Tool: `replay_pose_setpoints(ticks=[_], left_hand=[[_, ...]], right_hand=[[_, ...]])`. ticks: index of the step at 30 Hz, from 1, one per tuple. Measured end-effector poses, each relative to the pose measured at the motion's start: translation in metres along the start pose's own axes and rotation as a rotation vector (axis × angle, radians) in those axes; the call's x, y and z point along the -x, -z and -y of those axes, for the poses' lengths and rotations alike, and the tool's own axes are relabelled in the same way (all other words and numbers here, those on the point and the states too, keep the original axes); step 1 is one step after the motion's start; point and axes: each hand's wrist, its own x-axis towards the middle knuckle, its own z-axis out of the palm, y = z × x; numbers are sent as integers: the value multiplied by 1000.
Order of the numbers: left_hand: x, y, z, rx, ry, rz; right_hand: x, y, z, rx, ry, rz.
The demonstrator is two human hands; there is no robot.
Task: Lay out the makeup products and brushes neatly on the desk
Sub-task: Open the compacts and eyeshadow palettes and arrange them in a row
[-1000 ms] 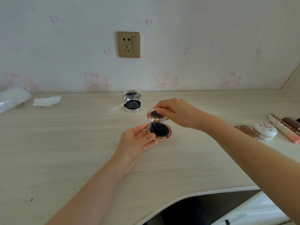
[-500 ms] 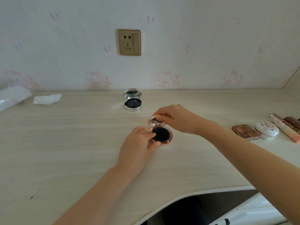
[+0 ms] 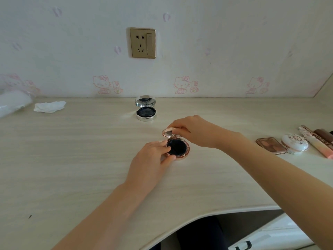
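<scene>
Since a second ago, both hands have lowered the round rose-gold compact with its dark puff onto the pale wood-grain desk. From the head view, the left hand pinches the base rim, apparently to steady it, while the right hand curls over the raised mirrored lid, probably setting its angle. Beyond that grip stands an open silver round compact, likewise displayed. Well to the right of the grip lie a brown eyeshadow palette, a white floral oval case and pink tubes.
</scene>
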Motion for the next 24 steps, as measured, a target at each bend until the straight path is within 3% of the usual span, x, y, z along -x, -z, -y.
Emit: replay_pose_setpoints(ticks=[8,12,19,24], left_hand=[[0,0,2,55,27,-6],[0,2,2,97,25,-61],[0,1,2,64,16,-19],[1,-1,1,17,10,0]], right_hand=[[4,2,2,-109,-71,-1],[26,-4,-4,-277,-206,-235],[73,-54,-4,-175,-299,-284],[75,-73,3,-93,-198,-309]])
